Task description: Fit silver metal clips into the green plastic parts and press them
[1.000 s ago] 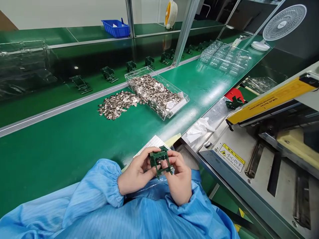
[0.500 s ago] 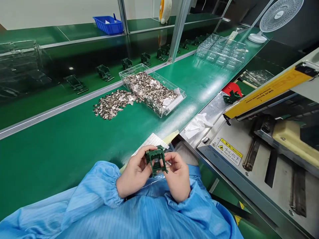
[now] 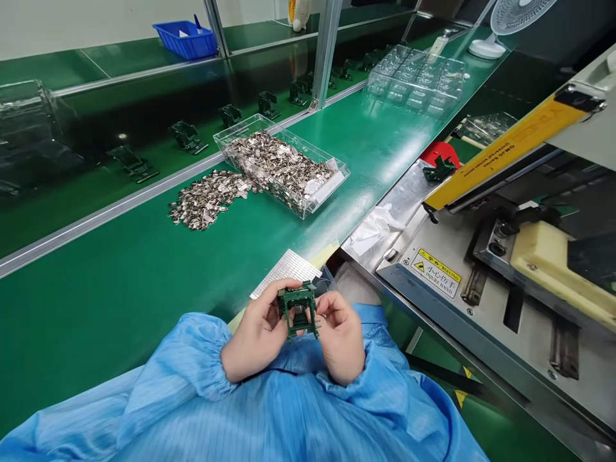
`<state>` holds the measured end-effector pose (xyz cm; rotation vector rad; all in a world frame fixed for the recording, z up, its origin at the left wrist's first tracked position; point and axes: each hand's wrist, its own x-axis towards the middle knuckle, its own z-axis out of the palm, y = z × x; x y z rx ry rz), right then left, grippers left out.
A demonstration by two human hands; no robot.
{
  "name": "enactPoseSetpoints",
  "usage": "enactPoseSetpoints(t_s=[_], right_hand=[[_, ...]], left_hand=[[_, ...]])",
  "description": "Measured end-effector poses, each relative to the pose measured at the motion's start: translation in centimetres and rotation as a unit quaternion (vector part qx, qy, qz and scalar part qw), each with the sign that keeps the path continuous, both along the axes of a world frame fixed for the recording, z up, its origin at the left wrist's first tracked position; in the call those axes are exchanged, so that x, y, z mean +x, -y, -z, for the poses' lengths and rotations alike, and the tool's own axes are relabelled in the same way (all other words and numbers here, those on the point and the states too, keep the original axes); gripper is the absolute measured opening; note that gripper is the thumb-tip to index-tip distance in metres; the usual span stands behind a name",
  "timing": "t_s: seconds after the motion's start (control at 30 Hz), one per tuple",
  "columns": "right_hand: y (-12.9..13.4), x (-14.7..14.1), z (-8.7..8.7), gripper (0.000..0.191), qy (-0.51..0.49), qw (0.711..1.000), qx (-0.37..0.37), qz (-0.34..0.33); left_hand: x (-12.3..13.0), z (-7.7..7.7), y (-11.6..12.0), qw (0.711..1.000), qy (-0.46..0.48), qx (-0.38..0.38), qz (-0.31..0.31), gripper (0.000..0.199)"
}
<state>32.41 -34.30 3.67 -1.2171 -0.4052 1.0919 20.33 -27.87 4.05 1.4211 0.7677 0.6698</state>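
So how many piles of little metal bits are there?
2: one pile sits in the clear tray, and a loose pile is on the green bench, left of the tray. I can't see any others.

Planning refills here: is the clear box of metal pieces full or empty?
Mostly full: metal pieces heap across the clear box; more lie beside it.

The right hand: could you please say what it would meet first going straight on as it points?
Most likely the dark green frame held by the left hand: the right hand sits at the frame's side, though depth leaves actual contact unclear.
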Motion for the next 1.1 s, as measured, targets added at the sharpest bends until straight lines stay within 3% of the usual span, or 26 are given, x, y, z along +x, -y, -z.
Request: enactPoseSetpoints(t_s=[0.27, 0.43, 0.53, 0.63, 0.77, 1.1], right_hand=[[1.3, 0.5, 1.7, 0.030, 0.004, 1.000, -0.013, -0.002], [-0.1, 2.8, 5.0, 0.052, 0.064, 0.996, -0.064, -0.006], [-2.1, 3.8, 6.4, 0.060, 0.112, 0.991, -0.061, -0.031], [-3.5, 3.9, 6.8, 0.058, 0.148, 0.987, -0.041, -0.039], [-3.7, 3.1, 6.9, 0.053, 0.185, 0.982, -0.026, -0.035], [-3.7, 2.4, 8.7, 0.053, 0.224, 0.974, 0.004, 0.022]], left_hand=[[-0.7, 0.0, 0.4, 0.999, -0.022, 0.009, 0.043, 0.033], [0.8, -0.2, -2.8, 0.995, -0.007, 0.078, -0.062, 0.033], [3.0, 0.5, -5.0, 0.992, 0.015, 0.094, -0.078, 0.035], [4.8, 1.8, -6.0, 0.989, 0.045, 0.108, -0.088, 0.035], [5.3, 3.0, -5.8, 0.987, 0.039, 0.129, -0.086, 0.035], [5.5, 2.7, -5.2, 0.988, -0.015, 0.123, -0.091, 0.040]])
